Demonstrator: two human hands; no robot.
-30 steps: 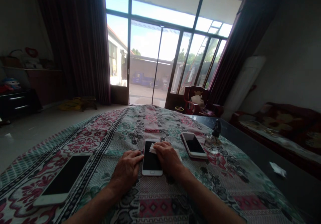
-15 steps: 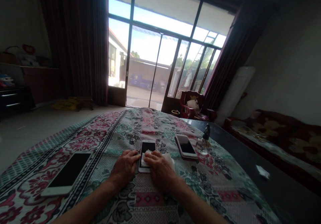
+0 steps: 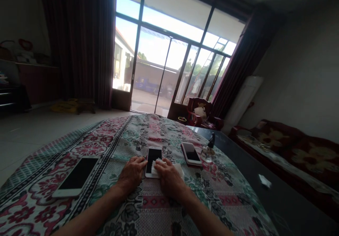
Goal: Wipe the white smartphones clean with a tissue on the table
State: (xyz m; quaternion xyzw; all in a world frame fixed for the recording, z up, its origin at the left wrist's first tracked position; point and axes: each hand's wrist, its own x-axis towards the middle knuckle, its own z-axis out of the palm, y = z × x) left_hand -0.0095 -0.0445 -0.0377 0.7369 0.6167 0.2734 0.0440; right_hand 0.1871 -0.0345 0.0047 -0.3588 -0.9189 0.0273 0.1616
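A white smartphone (image 3: 150,161) with a dark screen lies face up on the patterned tablecloth in front of me. My left hand (image 3: 133,172) rests at its left side, fingers bent and tips closed against the phone's edge. With my right hand (image 3: 169,176) I press a white tissue (image 3: 179,169) onto the lower right of the screen, the fingers together over it. Part of the tissue sticks out to the right from under the hand. The phone's lower right corner is hidden by the tissue and fingers.
A larger white phone (image 3: 76,177) lies to the left, another phone (image 3: 192,153) to the right. Beside that one stands a small glass bottle with a black top (image 3: 210,147). A crumpled tissue (image 3: 265,181) lies on the dark tabletop (image 3: 246,162) at right.
My right hand and the tissue have slid slightly right across the screen. My left hand stays at the phone's edge. The whole view has shifted a little.
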